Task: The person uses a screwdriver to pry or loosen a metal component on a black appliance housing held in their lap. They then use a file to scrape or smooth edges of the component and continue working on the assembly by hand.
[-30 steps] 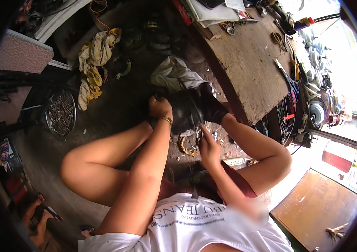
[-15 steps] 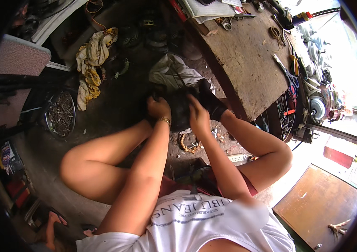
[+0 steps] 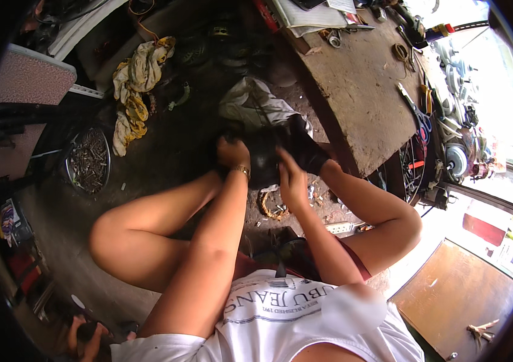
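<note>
Between my feet lies a dark, rounded object [image 3: 262,158] whose kind I cannot make out in the shadow. My left hand [image 3: 233,152], with a gold-coloured watch [image 3: 242,169] at its wrist, is closed at the left edge of this object; what its curled fingers grip is hidden. On the other side my right hand [image 3: 293,183] rests against the object's right edge, forefinger reaching forward and the other fingers bent. A crumpled pale cloth [image 3: 255,101] lies just beyond, partly under dark material.
A worn wooden bench [image 3: 359,90] carries papers and scissors [image 3: 422,114] at right. At left are a bowl of small metal parts [image 3: 89,161] and a stained yellow-white rag [image 3: 138,78]. A coil [image 3: 271,206] lies near my right hand. Another person's hand [image 3: 90,341] shows lower left.
My right hand has drawn slightly back toward me along the dark object's edge. My left hand stays at its left edge. The other person's hand at lower left has moved. The view has shifted slightly.
</note>
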The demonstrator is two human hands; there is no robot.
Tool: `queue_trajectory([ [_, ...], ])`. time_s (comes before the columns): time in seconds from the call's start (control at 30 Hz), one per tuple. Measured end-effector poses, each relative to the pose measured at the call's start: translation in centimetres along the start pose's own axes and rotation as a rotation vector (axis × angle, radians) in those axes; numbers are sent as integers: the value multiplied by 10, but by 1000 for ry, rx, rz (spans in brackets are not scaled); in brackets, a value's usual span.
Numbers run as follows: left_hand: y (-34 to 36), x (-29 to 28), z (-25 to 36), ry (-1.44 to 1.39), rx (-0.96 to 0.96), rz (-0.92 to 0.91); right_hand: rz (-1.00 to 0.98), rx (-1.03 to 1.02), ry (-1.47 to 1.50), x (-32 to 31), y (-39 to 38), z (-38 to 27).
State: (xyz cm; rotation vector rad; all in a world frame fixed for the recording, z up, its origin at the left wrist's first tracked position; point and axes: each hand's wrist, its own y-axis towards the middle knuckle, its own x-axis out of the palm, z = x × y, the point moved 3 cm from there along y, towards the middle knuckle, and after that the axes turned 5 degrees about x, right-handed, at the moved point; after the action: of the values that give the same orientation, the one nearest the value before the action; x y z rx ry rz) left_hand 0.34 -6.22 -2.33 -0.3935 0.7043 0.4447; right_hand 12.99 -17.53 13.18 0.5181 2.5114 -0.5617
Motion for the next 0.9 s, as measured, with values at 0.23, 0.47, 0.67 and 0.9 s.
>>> queue_trajectory([
  [0.23, -2, -13, 20, 3, 129, -25, 33, -65, -100, -21, -43, 11],
  [0.47, 2, -12, 6, -152, -52, -49, -90, 53, -88, -33, -62, -10],
  [0.67, -2, -3, 17, 19, 104, -15, -6, 66, -16, -28, -35, -3],
  [0.9, 4, -10, 11, -67, 52, -12, -148, 192, 23, -52, -95, -5],
])
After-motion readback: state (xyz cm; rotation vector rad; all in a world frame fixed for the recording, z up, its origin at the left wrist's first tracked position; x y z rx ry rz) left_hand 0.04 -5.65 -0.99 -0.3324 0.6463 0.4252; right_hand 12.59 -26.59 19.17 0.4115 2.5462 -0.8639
